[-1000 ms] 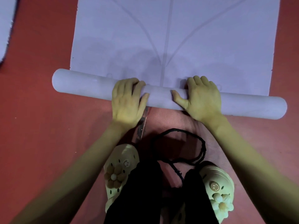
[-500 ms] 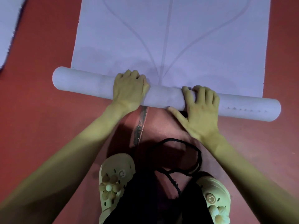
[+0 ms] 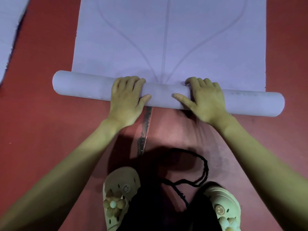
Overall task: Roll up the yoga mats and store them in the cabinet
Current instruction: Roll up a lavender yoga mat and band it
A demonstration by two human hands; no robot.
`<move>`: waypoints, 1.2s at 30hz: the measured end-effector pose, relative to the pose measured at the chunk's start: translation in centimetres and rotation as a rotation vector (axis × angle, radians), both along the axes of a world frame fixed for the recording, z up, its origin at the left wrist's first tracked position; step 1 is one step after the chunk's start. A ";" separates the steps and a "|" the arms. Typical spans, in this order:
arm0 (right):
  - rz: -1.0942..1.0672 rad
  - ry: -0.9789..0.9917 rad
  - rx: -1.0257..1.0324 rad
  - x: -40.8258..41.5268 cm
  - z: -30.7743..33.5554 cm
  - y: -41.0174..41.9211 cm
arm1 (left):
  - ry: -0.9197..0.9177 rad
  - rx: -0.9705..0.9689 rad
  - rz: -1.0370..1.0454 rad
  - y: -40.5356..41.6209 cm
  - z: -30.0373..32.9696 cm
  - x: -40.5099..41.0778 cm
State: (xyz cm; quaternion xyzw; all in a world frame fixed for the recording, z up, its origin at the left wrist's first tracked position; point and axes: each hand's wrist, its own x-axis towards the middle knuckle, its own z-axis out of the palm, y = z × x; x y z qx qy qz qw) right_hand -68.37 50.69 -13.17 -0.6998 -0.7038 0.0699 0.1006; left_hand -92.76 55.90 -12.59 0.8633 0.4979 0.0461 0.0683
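Note:
A lilac yoga mat (image 3: 166, 39) lies flat on the red floor, stretching away from me, with curved lines and a centre line printed on it. Its near end is wound into a long roll (image 3: 83, 85) that lies crosswise, sticking out past the flat part on the left. My left hand (image 3: 126, 99) sits on the roll left of the centre line, fingers curled over the top and thumb along the near side. My right hand (image 3: 205, 99) holds it the same way, right of centre. No cabinet is in view.
A second pale mat (image 3: 8, 30) lies at the far left edge. A black cord loop (image 3: 200, 172) lies on the red floor (image 3: 41, 130) between my feet in pale clogs (image 3: 120, 189). A dark strip (image 3: 145, 129) runs along the floor below the roll.
The roll has turned a little further away from me, taking in more of the flat mat. My right hand shifted from the roll's near side up over its top.

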 end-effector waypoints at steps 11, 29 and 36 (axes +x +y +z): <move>0.014 -0.018 0.035 0.7 -0.2 -0.3 | -0.053 0.031 -0.028 3.2 0.3 0.9; -0.091 -0.010 0.075 1.2 -1.0 0.7 | -0.041 0.023 -0.068 6.6 0.5 2.0; -0.082 0.078 -0.044 2.7 0.2 4.0 | -0.015 0.145 -0.092 4.8 -0.8 1.6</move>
